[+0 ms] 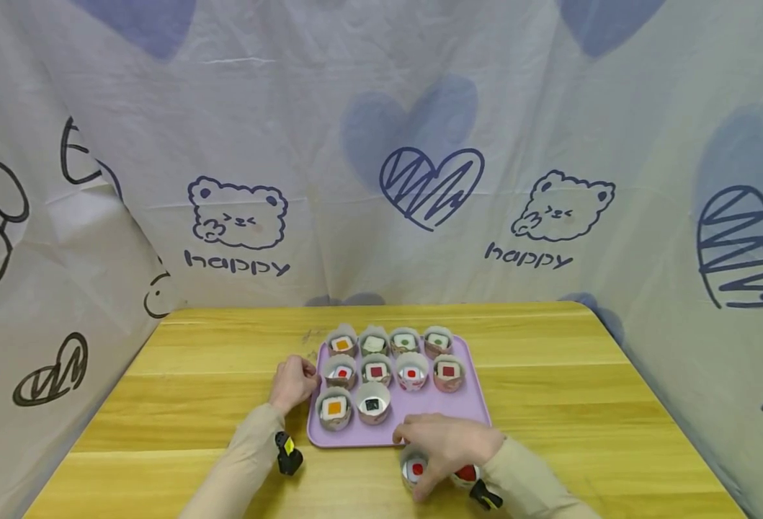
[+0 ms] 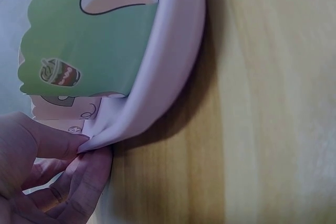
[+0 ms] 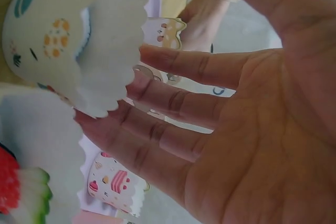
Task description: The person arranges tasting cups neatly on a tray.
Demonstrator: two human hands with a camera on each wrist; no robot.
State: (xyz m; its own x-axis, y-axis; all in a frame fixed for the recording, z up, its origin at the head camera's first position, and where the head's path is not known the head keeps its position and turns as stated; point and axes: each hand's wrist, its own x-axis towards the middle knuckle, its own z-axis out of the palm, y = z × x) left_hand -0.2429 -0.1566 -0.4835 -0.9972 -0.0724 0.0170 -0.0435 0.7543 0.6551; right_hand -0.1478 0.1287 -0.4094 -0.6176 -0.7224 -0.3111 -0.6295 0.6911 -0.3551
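Note:
A lilac tray (image 1: 413,408) lies on the table, with several paper baking cups in rows on it. My left hand (image 1: 293,383) pinches the tray's left rim between thumb and fingers; the left wrist view shows the grip on the rim (image 2: 157,87) close up. In front of the tray, my right hand (image 1: 449,440) spans a paper cup (image 1: 413,470) with a white, red-dotted piece inside. Its fingers (image 3: 178,103) stretch out along the scalloped edge, thumb on the near side. Partly hidden under that wrist stands another cup (image 1: 465,476), holding something like watermelon.
On the tray's back row sits a cup with an orange-topped piece (image 1: 342,344); a cup with a black-topped piece (image 1: 372,405) stands in the front row. The wooden table (image 1: 550,404) extends on both sides. A printed white cloth (image 1: 329,144) hangs behind it.

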